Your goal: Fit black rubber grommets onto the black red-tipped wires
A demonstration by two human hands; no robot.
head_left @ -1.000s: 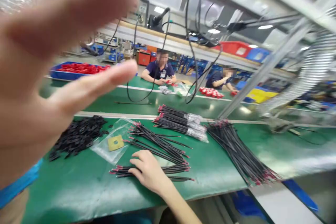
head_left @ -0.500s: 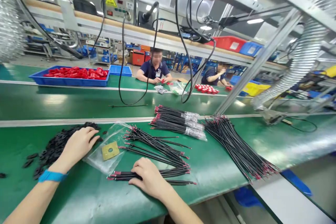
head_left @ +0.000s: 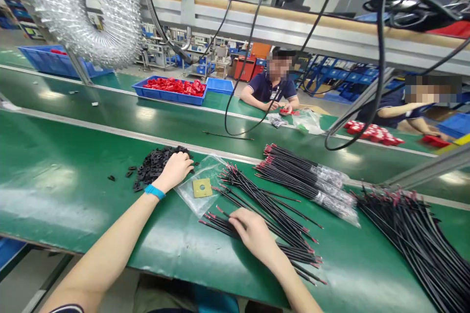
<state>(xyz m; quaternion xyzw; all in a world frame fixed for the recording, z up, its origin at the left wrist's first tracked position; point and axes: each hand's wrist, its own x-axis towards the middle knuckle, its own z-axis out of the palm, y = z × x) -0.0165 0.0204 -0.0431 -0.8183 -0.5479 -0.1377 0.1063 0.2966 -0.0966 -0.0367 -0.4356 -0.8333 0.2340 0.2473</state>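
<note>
My left hand, with a blue wristband, rests on the right edge of a heap of small black parts; its fingers curl down into the heap, and whether they hold a piece is hidden. My right hand lies palm down on a loose bundle of thin black wires with red tips, fingers bent over them. Between the hands lies a clear plastic bag with a small yellow square plate on it.
Bagged wire bundles and a large loose wire pile lie to the right on the green table. A silver flexible duct and black cables hang overhead. Two people sit across the belt by a blue bin of red parts.
My left hand came down from in front of the camera onto the black parts. The view swung left, so everything shifted right. My right hand stayed on the wires.
</note>
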